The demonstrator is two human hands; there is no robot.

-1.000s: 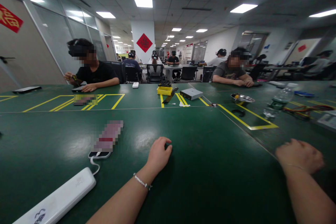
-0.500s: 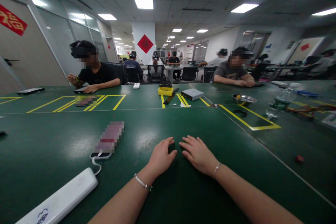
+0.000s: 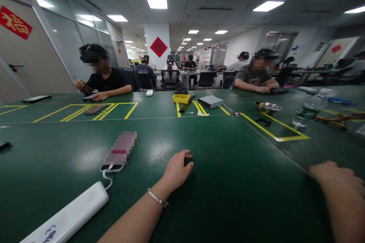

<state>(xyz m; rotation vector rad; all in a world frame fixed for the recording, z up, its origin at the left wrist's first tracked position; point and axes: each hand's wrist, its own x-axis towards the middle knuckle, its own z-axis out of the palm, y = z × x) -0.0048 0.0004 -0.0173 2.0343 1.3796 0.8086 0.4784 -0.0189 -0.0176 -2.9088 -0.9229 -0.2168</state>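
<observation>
Progress: no completed handling shows. The left hand [image 3: 178, 169], lower centre of the frame, is at the table [image 3: 242, 190] with fingers loosely curled, thumb apart, no object seen in it. The right hand [image 3: 338, 176], at the lower right edge, is blurred with its back toward the camera; whether its fingers are spread, closed or gripping cannot be told. What is done and what is left therefore cannot be settled; judged an intermediate reach, left hand idle.

Position of things: nearest the left hand, left of centre, lies a phone [image 3: 121, 150], screen pixelated, joined by a white cable [image 3: 110, 180] to a white power bank [image 3: 71, 210] at lower left. Above the right hand stand a water bottle [image 3: 308, 112] and, beside it, a bundle of wires [image 3: 339, 119].

Differences: 0.5 s earlier the right hand was at lower centre, fingers spread, close beside the left; it is now well apart, at lower right, much as at 1.0 s earlier. The small red object visible at lower right 0.5 s ago no longer shows; possibly covered by the right hand, not confirmed. Left hand nearly unchanged in pose. Phone and power bank keep their arrangement; the whole view sits slightly further right.
</observation>
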